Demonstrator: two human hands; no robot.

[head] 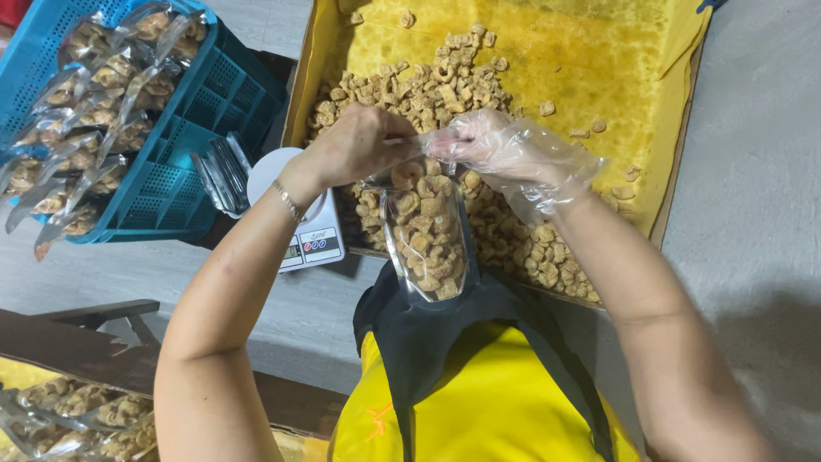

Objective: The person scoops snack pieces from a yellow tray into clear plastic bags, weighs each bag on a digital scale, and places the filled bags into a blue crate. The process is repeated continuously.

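A clear plastic pouch (425,244) filled with fried golden snack pieces hangs upright in front of me. My left hand (355,145), bare with a thin bracelet on the wrist, pinches the pouch's top edge on the left. My right hand (500,154), inside a loose transparent plastic glove, grips the same top edge from the right. Both hands meet over the pouch's mouth. Behind them lies a large tray (676,171) lined with yellow oily paper, with a heap of loose snack pieces (419,85) on it.
A blue plastic crate (192,128) with several filled pouches stands at the upper left. A small white kitchen scale (310,235) sits beside it, with empty pouches (224,171) leaning next to it. More filled pouches (77,419) lie at the lower left. Grey floor lies to the right.
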